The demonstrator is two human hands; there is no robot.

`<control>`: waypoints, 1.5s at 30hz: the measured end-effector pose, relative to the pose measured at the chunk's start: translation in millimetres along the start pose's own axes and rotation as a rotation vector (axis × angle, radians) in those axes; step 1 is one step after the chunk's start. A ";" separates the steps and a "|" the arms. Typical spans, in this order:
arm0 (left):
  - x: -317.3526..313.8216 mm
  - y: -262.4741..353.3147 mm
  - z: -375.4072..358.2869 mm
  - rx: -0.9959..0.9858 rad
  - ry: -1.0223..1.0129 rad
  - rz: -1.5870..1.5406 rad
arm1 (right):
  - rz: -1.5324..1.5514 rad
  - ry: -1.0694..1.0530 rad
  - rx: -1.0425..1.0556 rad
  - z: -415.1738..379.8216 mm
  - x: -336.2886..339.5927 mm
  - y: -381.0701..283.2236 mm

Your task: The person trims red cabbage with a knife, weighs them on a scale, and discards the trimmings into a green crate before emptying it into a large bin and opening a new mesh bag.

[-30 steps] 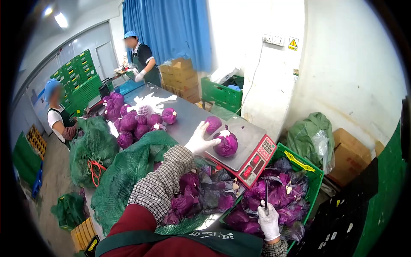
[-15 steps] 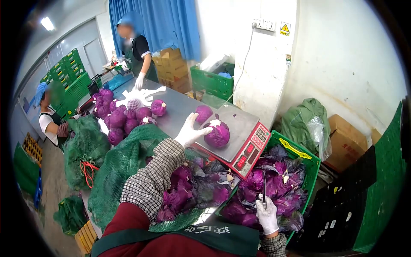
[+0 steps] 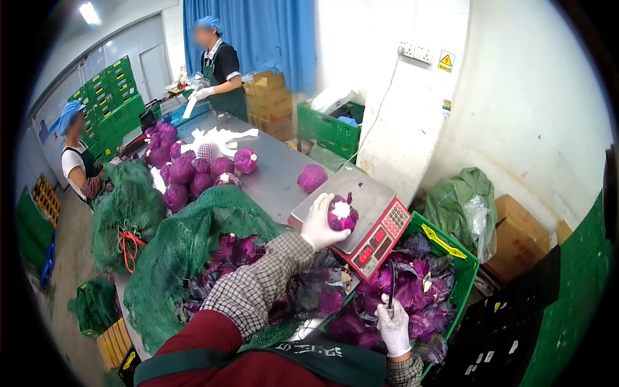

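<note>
My left hand (image 3: 320, 223), in a white glove, has its fingers wrapped round the left side of a red cabbage (image 3: 345, 221) over the scale's metal plate (image 3: 374, 187). The cabbage's pale cut stem end faces me. Red digits glow on the scale's red front panel (image 3: 380, 242). Lower right, my gloved right hand (image 3: 394, 327) is closed on the handle of a knife (image 3: 391, 284) with a thin dark blade pointing up. The knife overlaps a green crate (image 3: 469, 271) heaped with loose purple cabbage leaves (image 3: 422, 303).
Another cabbage (image 3: 312, 177) sits behind the scale. More cabbages (image 3: 182, 169) and white foam nets (image 3: 222, 138) lie farther along the metal table (image 3: 274, 184). Green mesh sacks (image 3: 187, 232) crowd the left. Two people in blue caps stand across the table. Cartons (image 3: 516, 235) stand at right.
My left hand has closed round the cabbage on the scale and turned its cut stem toward me. The far person's hand has drawn back from the foam nets, holding something white.
</note>
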State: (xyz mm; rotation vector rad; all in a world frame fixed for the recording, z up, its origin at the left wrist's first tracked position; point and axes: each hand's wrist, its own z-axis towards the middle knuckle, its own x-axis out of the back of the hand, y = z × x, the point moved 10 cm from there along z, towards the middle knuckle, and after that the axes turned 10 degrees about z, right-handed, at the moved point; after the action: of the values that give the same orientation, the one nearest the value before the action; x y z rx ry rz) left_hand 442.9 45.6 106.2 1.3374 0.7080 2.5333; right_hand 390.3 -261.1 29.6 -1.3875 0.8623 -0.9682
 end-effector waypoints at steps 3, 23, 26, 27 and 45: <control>28.8 46.5 -41.7 -0.238 -0.010 0.017 | -0.471 -0.095 0.607 6.3 -25.8 -61.6; 114.4 -27.8 -203.2 0.668 -0.034 -1.720 | 0.225 -0.479 0.200 -13.9 -160.5 -67.5; 130.2 2.1 -207.7 0.590 -0.041 -1.668 | 0.159 -0.503 0.463 -25.5 -172.5 -101.1; 144.5 15.9 -207.3 0.470 0.000 -1.589 | 0.205 -0.530 0.464 -26.7 -176.6 -109.3; 117.8 -21.5 -256.0 0.605 -0.040 -1.587 | 0.445 -0.706 -0.296 -43.5 -216.2 -16.9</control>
State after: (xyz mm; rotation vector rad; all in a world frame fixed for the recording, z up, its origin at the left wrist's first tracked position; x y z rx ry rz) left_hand 165.1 26.3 58.4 0.4059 1.6622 1.0095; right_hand 266.5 -77.8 31.9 -1.5465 0.7298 0.0155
